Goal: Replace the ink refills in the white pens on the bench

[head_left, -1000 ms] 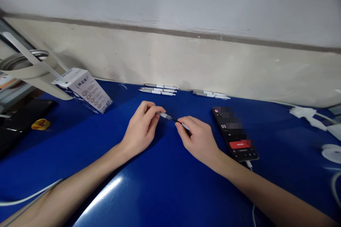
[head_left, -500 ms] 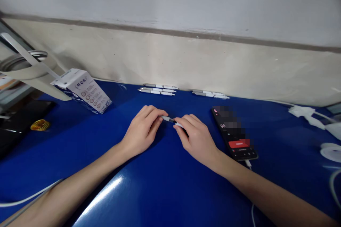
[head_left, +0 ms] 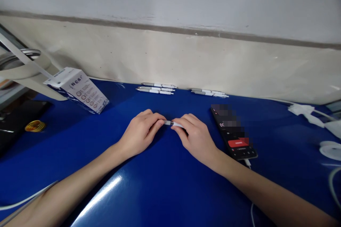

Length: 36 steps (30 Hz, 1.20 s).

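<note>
Slim pen (head_left: 168, 122), smooth grey front section and glossy white barrel, set roughly crosswise between the two hands, nearer than the pen rows. Left hand (head_left: 144, 131): grip pinched on the grey section, thumb against forefinger. Right hand (head_left: 195, 134): grip closed around the white barrel, fingers curled. Sections meet end to end; cannot tell if fully joined.

Surface (head_left: 160, 188): blue, glossy, one hard streak of glare. By the wall, three white-and-grey pens (head_left: 157, 89) lie roughly parallel; right of them, a second pen group (head_left: 210, 94), similar. Right of right hand: flat black smartphone (head_left: 231, 131), cable attached. Left: tilted box-shaped printed carton (head_left: 84, 92); yellow coil (head_left: 35, 126), ringed.
</note>
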Available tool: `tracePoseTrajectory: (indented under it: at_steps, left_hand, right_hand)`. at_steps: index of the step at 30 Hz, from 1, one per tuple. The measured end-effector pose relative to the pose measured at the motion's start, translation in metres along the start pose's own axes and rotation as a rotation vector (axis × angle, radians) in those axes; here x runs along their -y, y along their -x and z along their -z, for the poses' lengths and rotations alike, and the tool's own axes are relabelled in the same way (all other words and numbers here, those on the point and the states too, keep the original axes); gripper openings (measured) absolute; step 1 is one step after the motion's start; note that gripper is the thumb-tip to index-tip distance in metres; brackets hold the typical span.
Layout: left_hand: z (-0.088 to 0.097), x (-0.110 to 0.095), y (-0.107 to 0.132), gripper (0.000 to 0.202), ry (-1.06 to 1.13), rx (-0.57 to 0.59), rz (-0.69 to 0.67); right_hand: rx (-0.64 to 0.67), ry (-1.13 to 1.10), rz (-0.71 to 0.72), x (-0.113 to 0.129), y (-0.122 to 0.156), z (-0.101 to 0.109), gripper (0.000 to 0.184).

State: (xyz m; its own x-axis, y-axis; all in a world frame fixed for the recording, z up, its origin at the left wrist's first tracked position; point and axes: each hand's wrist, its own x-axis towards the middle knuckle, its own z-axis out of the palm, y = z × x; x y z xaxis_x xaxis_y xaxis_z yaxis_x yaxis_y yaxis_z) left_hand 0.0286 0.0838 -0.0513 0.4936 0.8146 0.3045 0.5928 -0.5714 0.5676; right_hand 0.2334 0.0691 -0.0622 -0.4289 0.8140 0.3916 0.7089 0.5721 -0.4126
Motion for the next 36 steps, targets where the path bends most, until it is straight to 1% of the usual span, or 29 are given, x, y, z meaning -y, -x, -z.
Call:
tracePoseTrajectory:
  at_steps: [3, 6, 9, 16, 23, 30, 36]
  left_hand:
    - [-0.0007, 0.0018, 0.0001, 0.028, -0.047, 0.03, 0.027]
    - [-0.0014, 0.0029, -0.0003, 0.032, -0.085, 0.045, 0.023]
    - [-0.0012, 0.003, -0.0007, 0.028, -0.071, 0.038, 0.002]
    - [0.0009, 0.0023, -0.0017, 0.016, 0.04, -0.024, -0.074]
    - [0.0021, 0.0014, -0.0015, 0.011, 0.056, -0.064, -0.087]
    - [0.002, 0.0018, -0.0018, 0.011, 0.076, -0.036, -0.033]
    - [0.0032, 0.0006, -0.0012, 0.01, 0.102, -0.028, -0.09]
  right_hand:
    - [0.026, 0.027, 0.015, 0.0009, -0.0003, 0.0008, 0.022]
    - [0.042, 0.074, 0.031, 0.0017, -0.0004, 0.0015, 0.023]
    - [0.047, 0.086, 0.043, 0.0017, 0.0002, 0.0012, 0.025]
    - [0.047, 0.053, 0.049, 0.0011, -0.0007, 0.0009, 0.023]
    - [0.055, 0.037, 0.024, 0.0016, 0.0002, 0.0015, 0.024]
    - [0.049, 0.045, 0.005, 0.0016, -0.0005, 0.0007, 0.023]
    - [0.05, 0.032, 0.004, 0.0025, 0.0008, 0.0012, 0.023]
